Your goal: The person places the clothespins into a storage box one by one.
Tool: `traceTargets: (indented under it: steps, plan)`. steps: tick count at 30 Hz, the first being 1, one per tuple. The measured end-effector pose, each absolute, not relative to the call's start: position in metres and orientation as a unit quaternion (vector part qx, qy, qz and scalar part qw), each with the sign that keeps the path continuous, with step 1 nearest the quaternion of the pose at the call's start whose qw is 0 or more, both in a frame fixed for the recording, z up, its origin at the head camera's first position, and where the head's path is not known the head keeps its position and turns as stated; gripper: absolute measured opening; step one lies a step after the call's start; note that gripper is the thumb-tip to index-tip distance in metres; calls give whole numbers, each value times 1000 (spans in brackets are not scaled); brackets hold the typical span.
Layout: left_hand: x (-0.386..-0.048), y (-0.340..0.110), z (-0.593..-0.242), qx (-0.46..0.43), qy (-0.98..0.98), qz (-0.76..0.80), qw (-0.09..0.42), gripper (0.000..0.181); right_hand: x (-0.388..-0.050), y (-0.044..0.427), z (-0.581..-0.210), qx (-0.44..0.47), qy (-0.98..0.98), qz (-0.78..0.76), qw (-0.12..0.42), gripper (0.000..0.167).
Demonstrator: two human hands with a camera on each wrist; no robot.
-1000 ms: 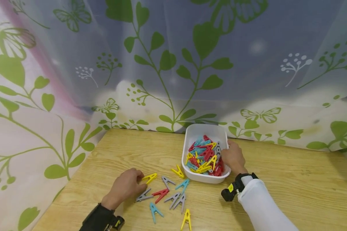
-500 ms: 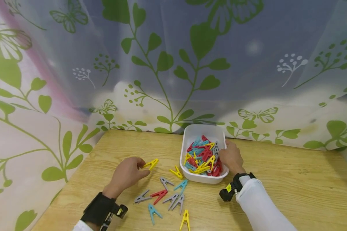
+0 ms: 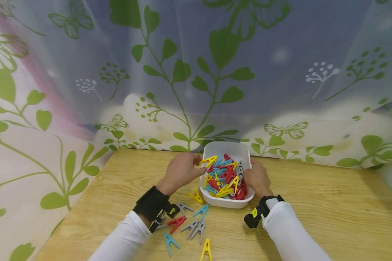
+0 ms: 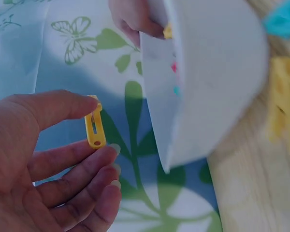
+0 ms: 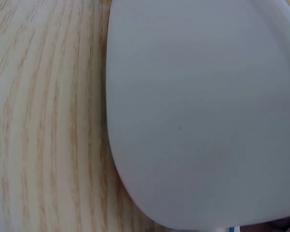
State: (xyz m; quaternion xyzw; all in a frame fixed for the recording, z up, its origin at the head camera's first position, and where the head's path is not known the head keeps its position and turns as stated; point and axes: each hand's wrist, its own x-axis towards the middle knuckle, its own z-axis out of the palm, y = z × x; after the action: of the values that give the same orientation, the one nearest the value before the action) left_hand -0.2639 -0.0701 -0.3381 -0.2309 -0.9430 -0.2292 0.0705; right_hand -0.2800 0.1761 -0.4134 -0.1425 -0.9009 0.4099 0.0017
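Note:
Between thumb and fingers, my left hand (image 3: pixel 182 171) pinches a yellow clothespin (image 3: pixel 209 160) over the left rim of a white plastic bin (image 3: pixel 227 203). The left wrist view shows this clothespin (image 4: pixel 95 126) held at the thumb tip, with the bin's pale wall (image 4: pixel 217 82) to its right. Red, blue, yellow and grey clothespins (image 3: pixel 228 175) lie heaped in the bin. My right hand (image 3: pixel 257 177) grips the bin's right rim; its fingers are partly hidden by the wall. In the right wrist view the bin's side (image 5: pixel 198 106) fills most of the picture.
Several loose clothespins lie on the wooden table (image 3: pixel 313 203) in front of the bin, among them a red one (image 3: pixel 176 224), a blue one (image 3: pixel 171 243) and a yellow one (image 3: pixel 207 249). A printed curtain (image 3: pixel 170 108) hangs behind the table.
My left hand has picked up the yellow clothespin from the table's left side and carried it right and away from me to the bin's rim. The right hand stays on the bin.

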Motion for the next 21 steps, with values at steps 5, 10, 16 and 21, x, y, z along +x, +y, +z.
traceTargets:
  steps: [5,10,16,21]
  plan:
    - [-271,-50,-335,-255,-935,-235,77,30,-281,171,-416,-143,-900,411,-3,53]
    - [-275,-37,-336,-255,-936,-230,73,38,-281,169,-417,-145,-899,413,-7,53]
    - [-277,-35,-341,-239,-940,-235,60,43,-279,169,-414,-145,-899,413,-6,53]
    - [-280,-50,-348,-239,-937,-251,46,29,-278,176,-411,-146,-901,409,1,52]
